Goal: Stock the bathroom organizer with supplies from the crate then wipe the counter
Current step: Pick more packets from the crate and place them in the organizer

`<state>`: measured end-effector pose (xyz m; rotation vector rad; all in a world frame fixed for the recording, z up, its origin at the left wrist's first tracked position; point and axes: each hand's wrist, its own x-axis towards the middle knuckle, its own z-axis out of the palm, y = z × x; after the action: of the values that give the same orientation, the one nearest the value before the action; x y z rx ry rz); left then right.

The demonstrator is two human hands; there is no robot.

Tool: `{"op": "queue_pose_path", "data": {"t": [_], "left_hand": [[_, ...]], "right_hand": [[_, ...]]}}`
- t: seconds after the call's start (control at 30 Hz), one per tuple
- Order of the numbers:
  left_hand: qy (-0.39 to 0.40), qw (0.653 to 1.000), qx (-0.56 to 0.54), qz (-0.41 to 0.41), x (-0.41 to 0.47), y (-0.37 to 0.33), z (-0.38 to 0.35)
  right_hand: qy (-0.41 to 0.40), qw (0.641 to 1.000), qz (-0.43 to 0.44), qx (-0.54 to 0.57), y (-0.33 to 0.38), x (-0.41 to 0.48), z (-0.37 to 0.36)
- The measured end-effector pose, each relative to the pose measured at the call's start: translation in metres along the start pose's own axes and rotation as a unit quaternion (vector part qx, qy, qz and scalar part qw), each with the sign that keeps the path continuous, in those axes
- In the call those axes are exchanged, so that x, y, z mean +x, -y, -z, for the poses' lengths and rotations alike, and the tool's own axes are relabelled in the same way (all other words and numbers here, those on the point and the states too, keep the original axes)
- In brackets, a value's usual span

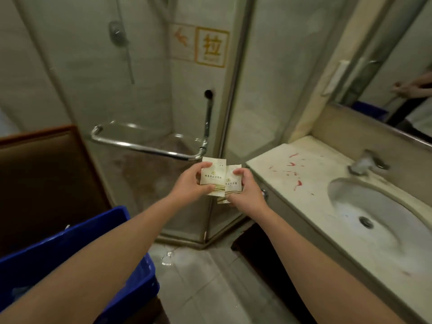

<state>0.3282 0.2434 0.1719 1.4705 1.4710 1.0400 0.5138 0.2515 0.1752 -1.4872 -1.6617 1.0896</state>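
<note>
Head camera, single view. Pinches flat cream paper sachet with gold print (213,175) in left hand (192,184), thumb on front face, fingers curled behind. Grips second matching cream sachet (232,181) in right hand (245,192), fingers wrapped over its right edge. Possibly one more packet edge under right hand; can't tell. Holds hands close together, nearly touching, each clamped on its own sachet. Sachets overlapping, left one in front.

Both sachets in mid-air, in front of clear glass shower door with chrome bar handle (145,146), just left of corner of cream marble counter (311,150), not touching it. Red smears (297,181) on counter top between that corner and oval white sink basin (374,218). Chrome tap (367,162) behind basin. Wall mirror (397,73) above counter.

Blue plastic crate (138,284) low left, under left forearm, contents mostly hidden. Brown padded panel (46,174) behind crate. Square gold-framed sign (211,46) on shower glass.
</note>
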Motion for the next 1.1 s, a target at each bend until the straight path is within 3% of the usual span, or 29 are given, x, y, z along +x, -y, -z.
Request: {"op": "queue_pose_path", "data": {"t": [0.37, 0.73, 1.1], "left_hand": [[0.202, 0.974, 0.031, -0.099, 0.047, -0.062, -0.105], [0.387, 0.906, 0.027, -0.171, 0.016, -0.099, -0.197], [0.475, 0.861, -0.006, -0.184, -0.03, -0.124, -0.267]], "right_hand": [[-0.193, 0.975, -0.085, 0.067, -0.023, -0.059, 0.098], [-0.326, 0.928, -0.151, 0.097, -0.043, -0.154, 0.135], [-0.401, 0.892, -0.201, 0.053, -0.063, -0.214, 0.168]]}}
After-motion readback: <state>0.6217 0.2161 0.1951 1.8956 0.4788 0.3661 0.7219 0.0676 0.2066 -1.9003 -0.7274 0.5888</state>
